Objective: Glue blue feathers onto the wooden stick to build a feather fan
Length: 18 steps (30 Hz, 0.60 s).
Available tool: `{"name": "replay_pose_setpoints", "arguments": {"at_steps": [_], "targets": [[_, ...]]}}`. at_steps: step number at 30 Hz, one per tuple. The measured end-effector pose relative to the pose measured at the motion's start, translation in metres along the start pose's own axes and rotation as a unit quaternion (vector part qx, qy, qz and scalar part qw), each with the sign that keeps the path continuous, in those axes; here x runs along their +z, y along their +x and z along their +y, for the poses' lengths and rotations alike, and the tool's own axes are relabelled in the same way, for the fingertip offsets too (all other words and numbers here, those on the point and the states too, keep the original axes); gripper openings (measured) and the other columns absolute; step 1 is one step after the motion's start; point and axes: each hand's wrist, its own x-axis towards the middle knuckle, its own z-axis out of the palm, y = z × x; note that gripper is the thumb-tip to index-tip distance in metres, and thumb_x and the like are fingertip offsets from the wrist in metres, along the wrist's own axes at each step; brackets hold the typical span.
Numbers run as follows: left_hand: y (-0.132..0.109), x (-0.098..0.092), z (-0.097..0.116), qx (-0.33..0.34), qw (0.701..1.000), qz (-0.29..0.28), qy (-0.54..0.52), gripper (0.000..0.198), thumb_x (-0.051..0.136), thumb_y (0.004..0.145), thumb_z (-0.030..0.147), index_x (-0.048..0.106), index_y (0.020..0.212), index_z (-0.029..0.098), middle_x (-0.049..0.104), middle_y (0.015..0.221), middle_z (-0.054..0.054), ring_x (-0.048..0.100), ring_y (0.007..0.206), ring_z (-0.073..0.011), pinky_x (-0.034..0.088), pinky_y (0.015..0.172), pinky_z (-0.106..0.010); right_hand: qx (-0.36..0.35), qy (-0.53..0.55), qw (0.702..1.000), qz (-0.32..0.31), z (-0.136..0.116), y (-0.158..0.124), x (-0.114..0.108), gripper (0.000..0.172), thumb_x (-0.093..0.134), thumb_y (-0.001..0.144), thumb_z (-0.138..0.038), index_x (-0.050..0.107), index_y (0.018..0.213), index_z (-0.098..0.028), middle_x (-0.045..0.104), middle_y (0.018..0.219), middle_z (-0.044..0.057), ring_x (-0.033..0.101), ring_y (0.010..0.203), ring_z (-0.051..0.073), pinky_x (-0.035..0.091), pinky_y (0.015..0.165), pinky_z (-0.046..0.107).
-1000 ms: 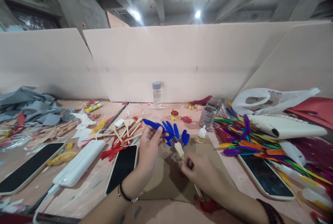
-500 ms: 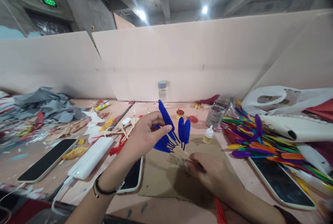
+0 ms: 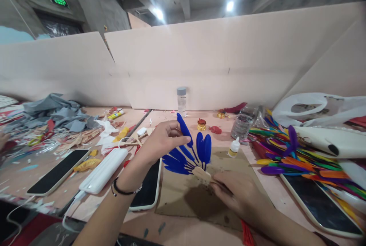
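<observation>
Between thumb and fingers, my left hand (image 3: 166,139) pinches a single blue feather (image 3: 185,130), its quill pointing down at the fan's wooden head. My right hand (image 3: 234,190) is closed round the handle of the feather fan (image 3: 202,174), a pale wooden piece with several blue feathers (image 3: 175,161) spread along its edge. A gap in the row shows where the held feather's quill comes down. Whether the quill touches the wood I cannot tell. Below the fan lies a sheet of brown cardboard (image 3: 197,210). A red tassel (image 3: 247,232) hangs beneath my right wrist.
A small glue bottle (image 3: 233,148) stands on the cardboard's far edge. Multicoloured feathers (image 3: 297,162) lie heaped at right, partly over a phone (image 3: 320,204). At left are a white power bank (image 3: 104,170), another phone (image 3: 58,171) and fabric scraps (image 3: 57,111). A capped bottle (image 3: 182,101) stands behind.
The view has shifted slightly. The fan has tilted so more of its left feathers and wooden head show. My left hand still pinches the feather, its quill now closer to the wood.
</observation>
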Motion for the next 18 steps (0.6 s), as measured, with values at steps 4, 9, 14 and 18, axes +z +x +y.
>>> {"name": "replay_pose_setpoints", "arguments": {"at_steps": [4, 9, 14, 18], "targets": [[-0.0031, -0.0007, 0.0016, 0.005, 0.999, -0.025, 0.031, 0.01, 0.083, 0.074, 0.026, 0.076, 0.073, 0.02, 0.076, 0.067, -0.005, 0.069, 0.061, -0.018, 0.049, 0.054, -0.025, -0.005, -0.008, 1.0, 0.014, -0.0046, 0.0029, -0.0045, 0.012, 0.059, 0.1, -0.02, 0.07, 0.101, -0.026, 0.078, 0.081, 0.005, 0.072, 0.068, 0.022, 0.053, 0.063, 0.032], [-0.0059, -0.0026, 0.004, -0.005, 0.994, -0.054, 0.092, 0.009, 0.08, 0.076, 0.024, 0.074, 0.077, 0.018, 0.076, 0.075, -0.004, 0.069, 0.07, -0.017, 0.05, 0.065, -0.027, -0.056, -0.026, 0.997, 0.055, -0.0064, 0.0062, -0.0059, 0.012, 0.059, 0.1, -0.017, 0.07, 0.099, -0.022, 0.075, 0.074, 0.003, 0.069, 0.062, 0.018, 0.05, 0.059, 0.028], [-0.0082, -0.0038, 0.0067, -0.012, 0.992, -0.069, 0.104, 0.015, 0.08, 0.076, 0.026, 0.068, 0.071, 0.019, 0.074, 0.072, 0.0, 0.067, 0.068, -0.0148, 0.049, 0.065, -0.025, -0.073, -0.038, 0.995, 0.061, -0.0065, 0.0051, -0.0056, 0.011, 0.059, 0.1, -0.016, 0.069, 0.099, -0.021, 0.075, 0.077, 0.004, 0.068, 0.063, 0.017, 0.049, 0.061, 0.027], [-0.0076, -0.0043, 0.0076, 0.002, 0.988, -0.074, 0.132, 0.009, 0.08, 0.075, 0.023, 0.073, 0.073, 0.018, 0.073, 0.072, 0.0, 0.066, 0.07, -0.0151, 0.049, 0.067, -0.025, -0.054, -0.031, 0.997, 0.048, -0.007, 0.0037, -0.0051, 0.012, 0.057, 0.101, -0.017, 0.068, 0.1, -0.021, 0.075, 0.078, 0.005, 0.067, 0.065, 0.018, 0.047, 0.061, 0.028]]}}
